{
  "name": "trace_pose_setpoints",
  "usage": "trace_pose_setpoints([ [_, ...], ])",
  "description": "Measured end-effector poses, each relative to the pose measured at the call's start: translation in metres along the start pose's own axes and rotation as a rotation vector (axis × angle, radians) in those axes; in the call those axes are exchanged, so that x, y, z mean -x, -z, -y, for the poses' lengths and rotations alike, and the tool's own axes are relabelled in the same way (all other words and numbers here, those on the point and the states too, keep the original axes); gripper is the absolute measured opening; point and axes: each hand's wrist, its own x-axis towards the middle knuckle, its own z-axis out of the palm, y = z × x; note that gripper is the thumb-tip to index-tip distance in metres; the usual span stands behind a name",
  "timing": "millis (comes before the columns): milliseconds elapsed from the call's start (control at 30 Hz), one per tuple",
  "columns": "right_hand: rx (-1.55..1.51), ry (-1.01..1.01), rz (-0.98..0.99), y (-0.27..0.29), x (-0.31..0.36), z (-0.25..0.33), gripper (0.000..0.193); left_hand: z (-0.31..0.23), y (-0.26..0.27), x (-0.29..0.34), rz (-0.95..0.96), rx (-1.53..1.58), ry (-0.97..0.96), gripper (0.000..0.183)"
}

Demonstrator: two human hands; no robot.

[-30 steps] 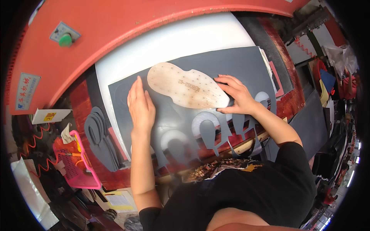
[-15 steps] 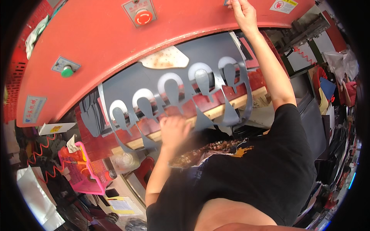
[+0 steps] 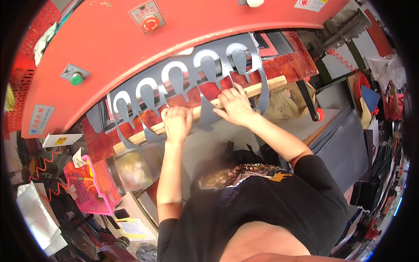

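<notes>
A grey sheet (image 3: 207, 114) with a row of round-ended cut-outs and pointed strips lies at the mouth of the red press (image 3: 109, 56), its near part overhanging the table's front. White rings show around the tongue-shaped pieces. My left hand (image 3: 176, 122) is closed on the sheet's near edge, fingers curled over it; the fingertips are partly hidden. My right hand (image 3: 235, 107) lies farther right at the same edge, its fingers spread and touching the sheet, the thumb apart beside a pointed strip. Only a sliver of a white board (image 3: 185, 52) shows under the press's lip.
A wooden strip (image 3: 279, 82) edges the red tabletop (image 3: 294, 61). Green (image 3: 76, 79) and red (image 3: 150, 23) buttons sit on the press front. Grey pieces (image 3: 97, 118) are stacked at left. A pink basket (image 3: 98, 201) stands lower left; dark sheets (image 3: 345, 144) lie at right.
My right hand has come down from the press's upper front to the sheet. The sheet has slid farther under the press, and the white board is now mostly hidden.
</notes>
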Motion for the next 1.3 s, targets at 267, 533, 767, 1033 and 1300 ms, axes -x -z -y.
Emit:
trace_pose_setpoints([
  [267,0.005,0.016,0.092,0.023,0.015,0.014,0.039,-0.016,0.011,0.026,0.017,0.029,-0.016,0.014],
  [533,-0.343,0.036,-0.166,0.056,-0.033,0.032,0.043,-0.063,0.070,0.056,-0.007,0.398,0.032,0.011],
  [767,-0.346,0.032,0.192,0.022,-0.067,0.068,0.085,-0.048,0.066,0.033,-0.222,0.340,0.113,0.114],
  [1033,-0.968,-0.052,0.364,0.053,-0.015,0.062,0.081,-0.078,0.052,0.103,-0.069,0.141,0.038,0.112],
  [1300,-1.498,-0.172,0.247,0.061,-0.004,0.037,0.065,-0.091,0.065,0.115,0.037,0.009,0.061,0.069],
])
